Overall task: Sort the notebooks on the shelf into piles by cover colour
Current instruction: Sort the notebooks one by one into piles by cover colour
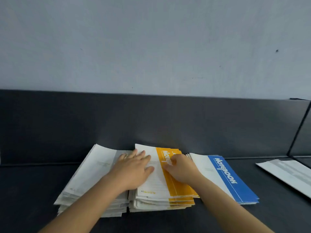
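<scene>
Orange pile sits mid-shelf, btwn white pile & blue pile, long axis running away from the person. Left hand lies flat on its white half, fingers straight & apart. Right hand is on the orange band, fingers curled; can't tell if they pinch the top cover. Right hand's nearer for any lift.

- Three piles of notebooks sit in a row on one shelf, near its back edge: one white-covered pile, one yellow-banded pile and one blue-banded pile.
- The notebooks within each pile are stacked too closely to count.
- One single white booklet lies by the shelf's right edge.
- Two hands: one left hand, one right hand.
</scene>
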`<action>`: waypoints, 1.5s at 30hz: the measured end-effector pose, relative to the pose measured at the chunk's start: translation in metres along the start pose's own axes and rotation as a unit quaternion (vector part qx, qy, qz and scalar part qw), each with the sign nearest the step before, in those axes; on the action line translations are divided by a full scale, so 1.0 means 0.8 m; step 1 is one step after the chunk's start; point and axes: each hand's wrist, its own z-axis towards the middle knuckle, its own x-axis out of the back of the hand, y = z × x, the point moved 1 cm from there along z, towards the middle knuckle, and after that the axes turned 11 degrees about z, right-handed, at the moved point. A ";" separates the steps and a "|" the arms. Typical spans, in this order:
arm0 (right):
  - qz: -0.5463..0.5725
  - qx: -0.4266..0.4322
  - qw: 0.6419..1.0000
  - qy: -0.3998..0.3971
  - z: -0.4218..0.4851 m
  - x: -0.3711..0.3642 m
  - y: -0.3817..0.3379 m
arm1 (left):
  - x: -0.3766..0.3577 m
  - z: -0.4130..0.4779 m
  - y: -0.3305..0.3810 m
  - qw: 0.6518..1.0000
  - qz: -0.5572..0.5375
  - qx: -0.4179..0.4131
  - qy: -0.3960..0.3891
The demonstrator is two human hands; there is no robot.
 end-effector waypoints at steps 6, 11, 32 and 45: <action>-0.028 0.033 0.999 0.026 -0.010 0.051 0.037 | 0.042 -0.001 0.036 0.994 -0.049 -0.007 0.094; -0.066 -0.034 0.994 0.077 -0.019 0.142 0.122 | 0.067 0.024 0.132 0.988 -0.039 -0.030 0.148; 0.005 -0.133 0.991 -0.027 0.005 0.360 0.485 | 0.070 0.193 0.571 0.690 -0.710 0.115 -0.073; 0.369 -0.003 0.929 -0.040 0.004 0.310 0.340 | 0.110 0.115 0.410 0.743 -0.644 0.123 0.132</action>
